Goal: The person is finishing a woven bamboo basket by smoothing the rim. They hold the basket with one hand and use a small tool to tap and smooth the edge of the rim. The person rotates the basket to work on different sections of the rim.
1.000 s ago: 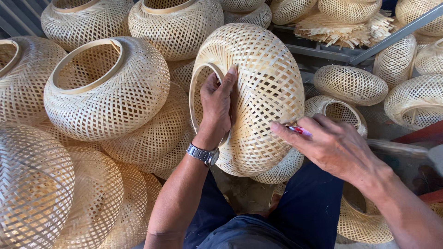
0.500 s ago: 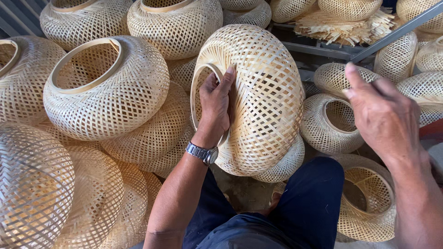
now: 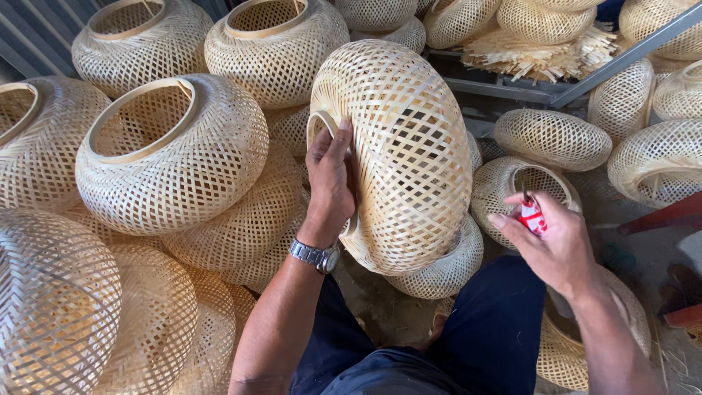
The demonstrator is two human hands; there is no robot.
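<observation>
A round woven bamboo basket (image 3: 409,139) stands on its side in front of me, its ringed opening turned left. My left hand (image 3: 330,179), with a metal watch on the wrist, grips the rim of that opening, fingers reaching inside. My right hand (image 3: 548,238) hovers to the right of the basket, apart from it, and holds a small red and white tool (image 3: 531,216) with a dark tip between thumb and fingers. My dark trousers (image 3: 468,336) show below.
Many similar woven baskets lie piled around: a large one with a wide ring (image 3: 172,150) at left, several behind, flatter ones (image 3: 552,139) at right. A metal bar (image 3: 621,51) and a bundle of bamboo strips (image 3: 541,51) sit at the back right.
My right hand left the basket's side, rose up to the right, then came down lower right holding the red tool. The left hand and basket stayed put.
</observation>
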